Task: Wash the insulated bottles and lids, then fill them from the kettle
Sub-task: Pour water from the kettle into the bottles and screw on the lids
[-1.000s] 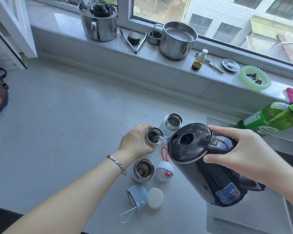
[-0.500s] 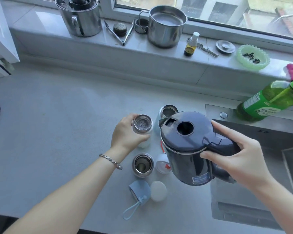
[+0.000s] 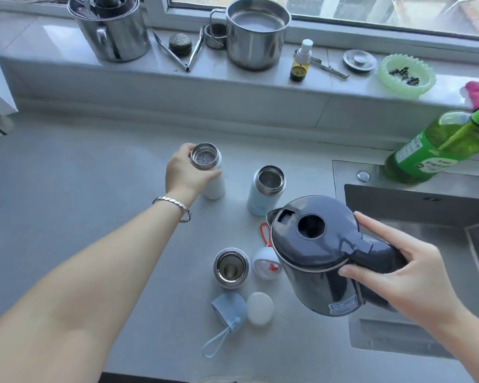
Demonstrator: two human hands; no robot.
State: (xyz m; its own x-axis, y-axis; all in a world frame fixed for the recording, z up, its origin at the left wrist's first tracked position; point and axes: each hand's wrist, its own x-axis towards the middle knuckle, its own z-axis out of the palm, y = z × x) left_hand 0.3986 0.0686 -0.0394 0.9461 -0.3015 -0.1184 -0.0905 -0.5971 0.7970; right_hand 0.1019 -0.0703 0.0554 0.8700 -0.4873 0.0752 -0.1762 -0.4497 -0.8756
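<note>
On the counter (image 3: 94,167) left of the sink (image 3: 398,200), we're in the fill stage by my read. All three bottles are open and all lids are off.

- Left hand (image 3: 188,172): wrapped round the neck of the white bottle (image 3: 215,187), far side of the group. Mesh strainer (image 3: 204,160) sits in its mouth. Base looks down on the counter, but I can't confirm. Fill level not visible.
- Right hand (image 3: 393,275): clamped on the handle of the kettle (image 3: 315,261). Kettle is carried in the air, roughly level, over the counter edge by the sink. Spout points toward the pale blue bottle (image 3: 266,189). No stream visible.
- Pale blue bottle: upright just beyond the spout, with nothing holding it.
- Third bottle (image 3: 231,268): upright, just left of the kettle body.
- Lids: white lid with the red loop (image 3: 263,265) lies beside the third bottle. Blue lid (image 3: 230,310) and round white lid (image 3: 260,308) lie nearer me, touching or nearly so.

My guess at the next step is a pour into the pale blue bottle:
- Left hand lets go of the white bottle and steadies the blue one below the rim.
- Spout goes directly over the narrow mouth, then tips slowly.
- Risk is overshoot onto the fingers, or the kettle body knocking the third bottle.
</note>
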